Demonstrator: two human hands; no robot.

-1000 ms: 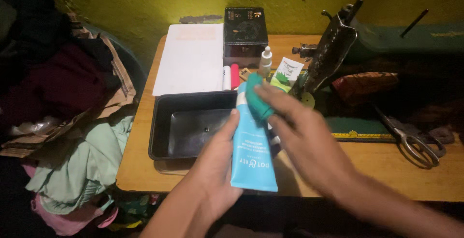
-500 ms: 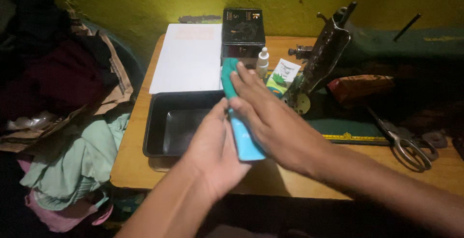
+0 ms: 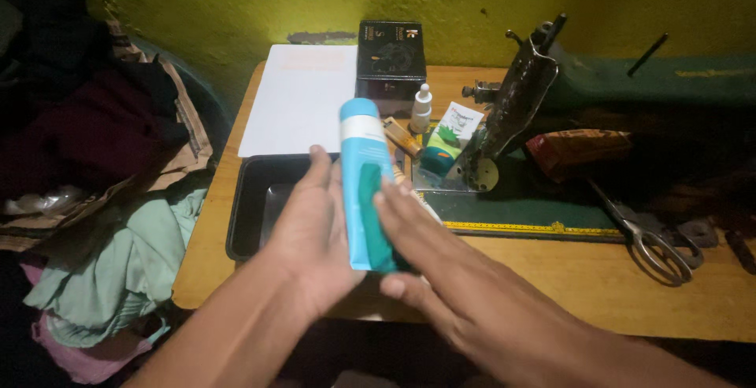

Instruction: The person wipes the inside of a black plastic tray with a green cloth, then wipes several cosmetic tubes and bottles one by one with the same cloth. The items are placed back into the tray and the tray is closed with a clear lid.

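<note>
My left hand (image 3: 311, 234) holds a light blue tube (image 3: 360, 163) upright over the near part of a wooden table (image 3: 551, 270), cap end pointing away from me. My right hand (image 3: 429, 258) presses a small teal cloth (image 3: 368, 199) against the lower side of the tube, fingers laid flat over it. Both hands hover just in front of a black rectangular tray (image 3: 250, 215).
A white board (image 3: 299, 96) and a black box (image 3: 390, 57) lie at the back. A small dropper bottle (image 3: 422, 108), a sachet (image 3: 449, 132), a sewing machine (image 3: 520, 96) and large scissors (image 3: 650, 238) fill the right. Clothes (image 3: 118, 262) pile up on the left.
The tube has turned in my left hand and now stands more upright. My right hand slid with the cloth from the cap end down to the tube's lower part.
</note>
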